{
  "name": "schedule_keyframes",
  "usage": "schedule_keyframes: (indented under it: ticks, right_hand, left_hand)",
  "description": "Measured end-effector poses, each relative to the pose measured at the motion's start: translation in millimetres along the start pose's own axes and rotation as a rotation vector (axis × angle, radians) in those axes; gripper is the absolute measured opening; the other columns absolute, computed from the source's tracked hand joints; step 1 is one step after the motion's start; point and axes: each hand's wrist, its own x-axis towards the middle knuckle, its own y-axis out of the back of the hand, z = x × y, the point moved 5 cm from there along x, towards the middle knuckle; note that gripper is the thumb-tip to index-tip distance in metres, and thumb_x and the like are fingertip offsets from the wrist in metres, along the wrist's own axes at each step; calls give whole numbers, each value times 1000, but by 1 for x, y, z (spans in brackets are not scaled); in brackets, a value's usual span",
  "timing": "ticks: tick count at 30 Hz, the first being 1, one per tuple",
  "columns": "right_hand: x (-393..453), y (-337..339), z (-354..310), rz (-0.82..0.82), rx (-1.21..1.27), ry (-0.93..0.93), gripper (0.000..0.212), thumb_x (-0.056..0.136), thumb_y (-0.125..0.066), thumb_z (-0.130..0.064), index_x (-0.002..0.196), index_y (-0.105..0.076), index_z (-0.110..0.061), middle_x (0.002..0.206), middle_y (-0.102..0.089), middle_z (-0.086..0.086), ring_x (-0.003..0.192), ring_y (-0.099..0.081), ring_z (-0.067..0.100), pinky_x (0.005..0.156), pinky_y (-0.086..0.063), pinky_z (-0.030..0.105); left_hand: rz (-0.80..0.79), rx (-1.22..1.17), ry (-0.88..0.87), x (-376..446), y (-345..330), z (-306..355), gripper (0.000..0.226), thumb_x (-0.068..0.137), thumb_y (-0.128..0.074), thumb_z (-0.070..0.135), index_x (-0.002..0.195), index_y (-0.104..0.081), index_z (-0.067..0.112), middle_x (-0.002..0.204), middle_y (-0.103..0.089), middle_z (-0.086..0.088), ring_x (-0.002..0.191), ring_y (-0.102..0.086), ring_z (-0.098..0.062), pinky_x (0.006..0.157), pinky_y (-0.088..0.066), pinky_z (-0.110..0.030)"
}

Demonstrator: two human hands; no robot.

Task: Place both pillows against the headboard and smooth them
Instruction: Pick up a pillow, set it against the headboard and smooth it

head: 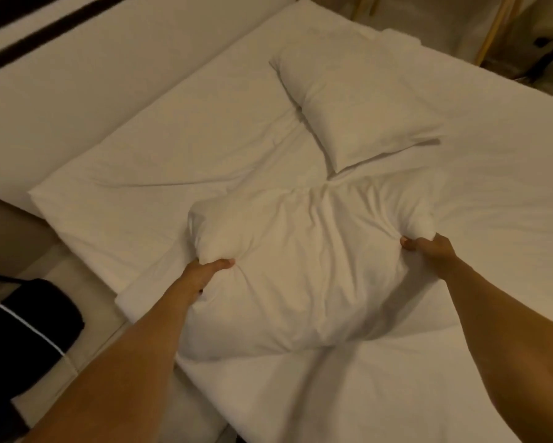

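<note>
A rumpled white pillow lies in the middle of the bed, close to me. My left hand is shut on its left edge and my right hand is shut on its right edge, bunching the fabric. A second white pillow lies flat and slanted farther up the bed, to the right of centre, with nothing touching it. The pale padded headboard runs along the left side of the view, apart from both pillows.
A white sheet covers the mattress, creased between the pillows. A dark bag sits on the floor at the lower left beside the bed. Wooden furniture legs stand past the bed's far right edge.
</note>
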Motion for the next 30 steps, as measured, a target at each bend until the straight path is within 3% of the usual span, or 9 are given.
schedule_keyframes:
  ticks: [4,8,12,17,24,30]
  right_hand:
    - [-29,-4,-58,-3,-43,99,70,78,-78,-29,135,-51,2,136,-54,23,121,-52,43,98,-46,46]
    - [-58,-15,-119,-19,-58,154,75,75,-80,-31,136,-50,1,135,-54,23,120,-53,43,96,-47,47]
    - [-89,-40,-185,-49,-66,235,69,74,-83,-27,130,-55,0,131,-58,22,110,-57,37,85,-45,39]
    - [-130,-98,-266,-63,-139,345,76,74,-82,-32,136,-52,1,134,-57,22,121,-55,40,104,-46,50]
    - [-169,-197,-352,-42,-218,389,77,76,-80,-35,138,-49,-1,136,-55,22,122,-54,40,103,-45,46]
    - [-182,-277,-408,-48,-194,430,83,74,-82,-32,143,-44,-7,140,-53,18,126,-51,38,106,-43,44]
  left_hand:
    - [11,-87,-35,-30,38,11,97,70,-84,38,149,-36,10,143,-52,-13,126,-52,-31,110,-41,-46]
    - [12,-174,-81,-59,81,26,115,53,-84,45,150,-33,11,144,-51,-12,126,-52,-30,110,-41,-45]
    - [30,-260,-88,-76,135,29,122,46,-85,51,150,-35,12,142,-52,-11,125,-53,-31,110,-41,-46]
    - [49,-373,-103,-82,208,30,132,32,-88,54,148,-39,13,139,-55,-12,123,-54,-32,109,-42,-47]
    - [65,-446,-107,-53,317,43,130,44,-87,49,153,-27,12,150,-43,-11,133,-46,-32,114,-36,-49]
    - [101,-509,-90,-13,391,48,110,68,-84,40,154,-22,12,152,-40,-12,134,-45,-32,112,-37,-50]
